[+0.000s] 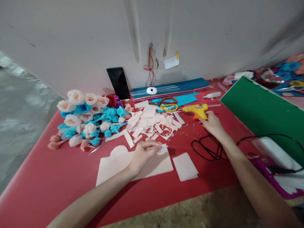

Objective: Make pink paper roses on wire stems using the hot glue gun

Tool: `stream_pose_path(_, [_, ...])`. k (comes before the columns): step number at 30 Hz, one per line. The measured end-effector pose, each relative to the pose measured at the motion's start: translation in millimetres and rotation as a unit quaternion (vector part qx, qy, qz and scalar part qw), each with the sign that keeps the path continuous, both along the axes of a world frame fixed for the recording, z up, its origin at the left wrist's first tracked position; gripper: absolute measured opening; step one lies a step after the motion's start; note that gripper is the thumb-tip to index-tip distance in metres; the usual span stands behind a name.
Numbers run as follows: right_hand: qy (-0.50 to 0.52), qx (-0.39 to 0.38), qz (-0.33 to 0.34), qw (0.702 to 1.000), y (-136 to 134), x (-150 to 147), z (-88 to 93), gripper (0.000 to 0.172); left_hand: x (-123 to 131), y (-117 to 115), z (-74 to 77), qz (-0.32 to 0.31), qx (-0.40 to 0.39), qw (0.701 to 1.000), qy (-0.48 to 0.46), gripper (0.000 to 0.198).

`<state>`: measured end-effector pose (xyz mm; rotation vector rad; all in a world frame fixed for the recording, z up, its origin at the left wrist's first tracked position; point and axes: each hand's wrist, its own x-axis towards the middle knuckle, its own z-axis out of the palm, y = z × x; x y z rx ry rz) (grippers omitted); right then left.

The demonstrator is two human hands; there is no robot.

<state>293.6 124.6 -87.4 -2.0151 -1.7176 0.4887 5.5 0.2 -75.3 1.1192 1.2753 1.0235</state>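
Note:
My right hand (212,123) is closed around the handle of a yellow glue gun (195,110), whose nozzle points left toward the scissors. Between the fingertips of my left hand (145,155) is a thin, clear stick (181,147) that reaches right, with a small white bit near the fingers. Under that hand lies a large sheet of cream paper (114,166) with a rounded piece on its back edge. A small stack of white paper pieces (185,167) rests just right of the sheet. Behind my left hand spreads a heap of white paper scraps (148,120).
White and blue paper flowers (87,115) are piled at the left. Scissors (168,105), a glue bottle (213,95) and a phone (118,83) leaning on the wall stand at the back. A green board (266,110), black cable (206,152) and purple power strip (268,169) are at right.

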Motion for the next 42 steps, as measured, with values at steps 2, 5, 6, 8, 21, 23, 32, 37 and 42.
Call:
stream_pose_path(2, [0.062,-0.004,0.003,0.998,-12,-6,7.3,0.031,-3,-2,-1.8,0.003,0.002,1.000,-0.005,0.015])
stream_pose_path(5, [0.141,0.005,0.035,0.989,-36,-20,22.8,0.030,-8,-5,-5.6,0.026,0.000,1.000,-0.009,0.015])
stream_pose_path(6, [0.159,0.010,0.047,0.986,-44,-27,28.7,0.034,-10,-4,-6.3,0.040,-0.002,0.999,-0.010,0.015])
stream_pose_path(8, [0.179,0.018,0.055,0.982,-58,-41,40.1,0.044,-13,-1,-5.9,0.074,-0.002,0.997,-0.009,0.016])
stream_pose_path(21, [0.081,0.074,0.081,0.991,-83,-89,33.4,0.038,-19,13,-15.7,0.127,-0.007,0.988,-0.083,0.016])
stream_pose_path(23, [0.025,0.094,0.103,0.990,-87,-87,30.9,0.037,-20,12,-18.1,0.120,-0.008,0.989,-0.084,0.012])
stream_pose_path(32, [-0.222,0.261,0.141,0.929,-82,-82,32.5,0.046,-24,15,-27.9,0.091,0.063,0.990,-0.091,0.010])
stream_pose_path(37, [-0.252,0.271,0.144,0.918,-83,-84,34.4,0.037,-23,16,-26.6,0.093,0.061,0.990,-0.086,0.017])
stream_pose_path(42, [-0.270,0.285,0.167,0.904,-82,-86,33.0,0.039,-23,16,-27.3,0.092,0.063,0.988,-0.103,0.018])
